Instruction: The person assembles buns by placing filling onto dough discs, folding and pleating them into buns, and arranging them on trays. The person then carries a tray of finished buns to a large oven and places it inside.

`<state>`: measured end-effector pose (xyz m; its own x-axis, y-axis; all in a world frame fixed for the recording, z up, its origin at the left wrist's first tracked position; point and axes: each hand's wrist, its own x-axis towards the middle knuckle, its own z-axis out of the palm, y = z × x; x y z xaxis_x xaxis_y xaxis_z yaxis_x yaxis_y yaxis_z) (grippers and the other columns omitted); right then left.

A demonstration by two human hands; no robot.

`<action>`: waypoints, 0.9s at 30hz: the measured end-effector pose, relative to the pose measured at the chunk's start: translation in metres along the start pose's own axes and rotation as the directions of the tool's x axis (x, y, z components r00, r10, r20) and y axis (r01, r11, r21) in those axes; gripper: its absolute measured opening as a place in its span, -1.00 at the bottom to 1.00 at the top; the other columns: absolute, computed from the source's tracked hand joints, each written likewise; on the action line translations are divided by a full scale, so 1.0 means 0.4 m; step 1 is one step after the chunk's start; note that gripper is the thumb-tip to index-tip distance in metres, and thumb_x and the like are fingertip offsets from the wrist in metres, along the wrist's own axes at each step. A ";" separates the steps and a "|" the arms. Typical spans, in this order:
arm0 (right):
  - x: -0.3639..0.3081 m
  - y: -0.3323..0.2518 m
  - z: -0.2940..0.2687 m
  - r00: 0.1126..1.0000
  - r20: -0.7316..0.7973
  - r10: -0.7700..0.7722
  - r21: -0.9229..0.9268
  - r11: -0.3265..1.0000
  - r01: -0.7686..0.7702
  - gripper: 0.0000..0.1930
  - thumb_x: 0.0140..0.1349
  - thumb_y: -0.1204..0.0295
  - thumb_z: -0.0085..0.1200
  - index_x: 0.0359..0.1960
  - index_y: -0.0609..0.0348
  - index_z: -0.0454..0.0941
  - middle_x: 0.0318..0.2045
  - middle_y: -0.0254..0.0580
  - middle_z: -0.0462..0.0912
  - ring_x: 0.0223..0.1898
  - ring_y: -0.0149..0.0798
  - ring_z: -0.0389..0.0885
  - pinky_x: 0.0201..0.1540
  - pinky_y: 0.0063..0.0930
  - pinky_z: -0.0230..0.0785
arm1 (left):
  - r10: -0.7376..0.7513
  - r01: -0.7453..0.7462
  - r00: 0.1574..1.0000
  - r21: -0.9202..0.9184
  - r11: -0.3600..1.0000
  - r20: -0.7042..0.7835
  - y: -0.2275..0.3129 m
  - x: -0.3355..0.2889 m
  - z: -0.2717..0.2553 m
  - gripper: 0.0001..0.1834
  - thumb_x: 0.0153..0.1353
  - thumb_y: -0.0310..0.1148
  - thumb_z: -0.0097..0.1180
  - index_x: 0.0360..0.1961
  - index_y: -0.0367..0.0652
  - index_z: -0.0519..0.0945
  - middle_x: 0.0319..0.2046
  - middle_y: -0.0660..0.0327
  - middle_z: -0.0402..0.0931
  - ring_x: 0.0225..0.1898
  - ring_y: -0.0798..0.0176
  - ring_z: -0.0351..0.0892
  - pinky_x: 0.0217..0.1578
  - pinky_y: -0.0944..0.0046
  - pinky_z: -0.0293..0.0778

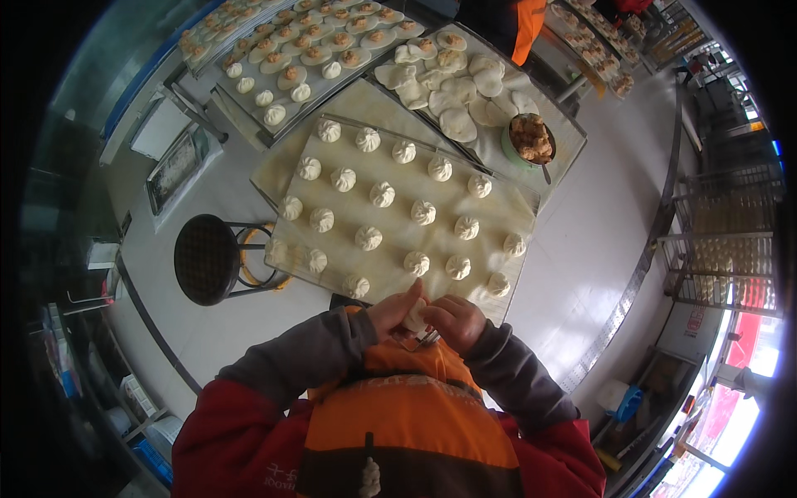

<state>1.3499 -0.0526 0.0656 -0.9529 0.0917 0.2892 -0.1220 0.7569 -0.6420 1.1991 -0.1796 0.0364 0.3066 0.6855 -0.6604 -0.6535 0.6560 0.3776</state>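
Close to my body, at the near edge of a tray [486,300], my left hand [392,317] cups a pale piece of bun dough [416,316], thumb pointing up. My right hand [457,320] is closed at the dough's right side, its fingers bent against it. A small shiny metal piece [428,338] shows under my right fingers; its kind is hard to make out. On the tray, pleated white buns [382,194] stand apart in loose rows. Whether filling sits inside the dough between my hands is hidden.
Behind the tray lie flat dough wrappers [457,124] and a bowl of brown filling [531,138] with a handle sticking out. Farther left, another tray [336,91] carries filled wrappers and several buns. A round black stool [207,259] stands left; racks [721,257] line the right.
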 end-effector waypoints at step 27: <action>-0.007 -0.008 -0.007 0.904 -0.130 0.407 0.331 0.877 -0.347 -0.81 0.02 0.60 0.24 -0.29 0.24 0.55 -0.39 -0.14 0.60 -0.38 -0.18 0.63 -0.32 -0.39 0.50 | 0.537 -0.594 0.788 -0.144 0.791 -0.301 -0.047 0.056 0.104 -0.49 0.44 0.12 -0.36 -0.15 -0.13 0.39 -0.47 0.25 0.44 -0.57 0.41 0.40 -0.57 0.40 0.33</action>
<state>1.3538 -0.0534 0.0689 -0.8750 0.4750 0.0930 0.1313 0.4180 -0.8989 1.2469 -0.1633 0.0415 -0.3180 0.7974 -0.5129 -0.7987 0.0662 0.5981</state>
